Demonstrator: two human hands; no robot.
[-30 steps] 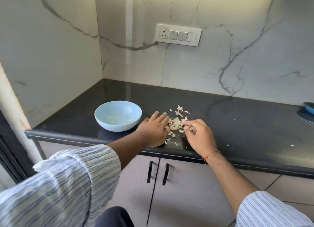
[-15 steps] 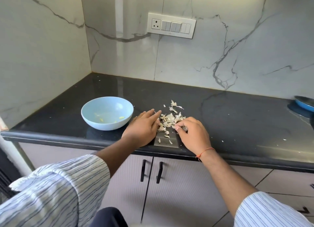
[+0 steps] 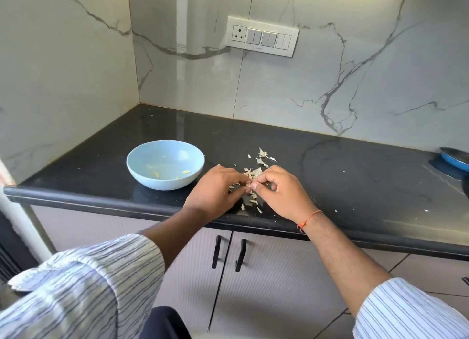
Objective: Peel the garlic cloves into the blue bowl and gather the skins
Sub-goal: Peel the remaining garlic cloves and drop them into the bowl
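Garlic skins [image 3: 253,172] lie loose on the counter [image 3: 355,186] btwn & just beyond my hands. Right hand [image 3: 276,191] pinches a bit of skin w/ thumb & forefinger; left hand [image 3: 215,191] fingers curled, also at that bit, grip unclear. Blue bowl [image 3: 165,164] sits left of left hand. Risk: light flakes near counter edge could get swept off.

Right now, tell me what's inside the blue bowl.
The blue bowl holds a few small pale yellow garlic pieces scattered on its bottom. Its near wall hides a strip of the inside.
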